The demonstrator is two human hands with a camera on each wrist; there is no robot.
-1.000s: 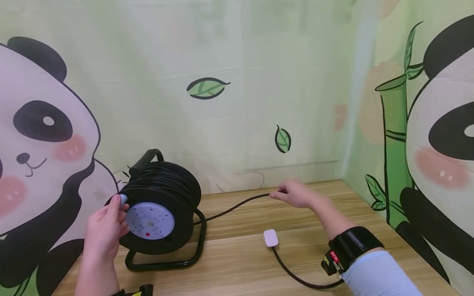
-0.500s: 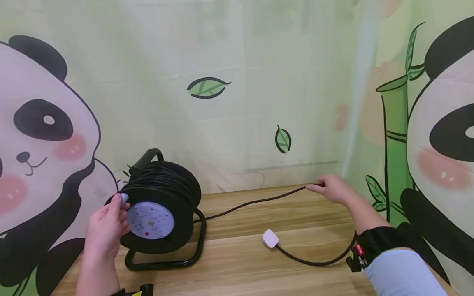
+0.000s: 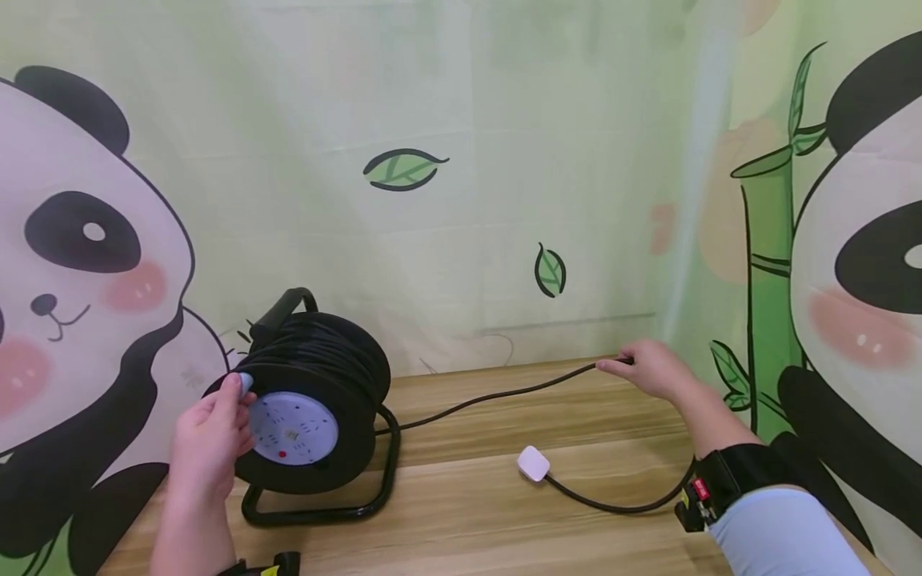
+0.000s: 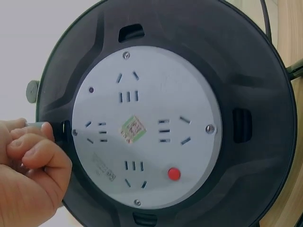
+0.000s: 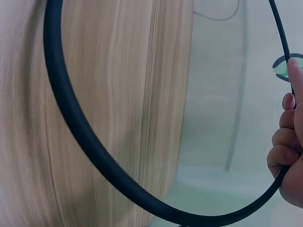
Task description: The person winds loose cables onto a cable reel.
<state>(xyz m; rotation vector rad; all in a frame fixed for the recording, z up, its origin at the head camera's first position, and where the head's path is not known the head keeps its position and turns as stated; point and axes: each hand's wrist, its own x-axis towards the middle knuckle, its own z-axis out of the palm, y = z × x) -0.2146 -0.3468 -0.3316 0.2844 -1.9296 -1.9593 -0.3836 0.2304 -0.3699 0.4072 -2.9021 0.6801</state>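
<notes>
A black cable reel [image 3: 317,400] stands on its tubular frame at the left of the table, wound with black cord. Its round socket panel [image 4: 147,175] has several outlets and a red button. At the panel's left, my left hand [image 3: 210,428] pinches the small light-blue crank knob [image 3: 246,384]. My right hand [image 3: 651,370], over the table's back right, grips the black cable [image 3: 497,395] that runs out from the reel. In the right wrist view the cable leaves my curled fingers [image 5: 284,137] in a wide loop. Its white plug [image 3: 534,464] lies on the table.
The wooden table [image 3: 461,528] ends at a green curtain [image 3: 461,240] printed with pandas and leaves. Another printed curtain closes off the right side. The reel's black carry handle [image 3: 282,310] rises at its top.
My right hand has moved right along with the cable, and the stretch from the reel is longer. The plug has shifted slightly. My left hand stays at the knob.
</notes>
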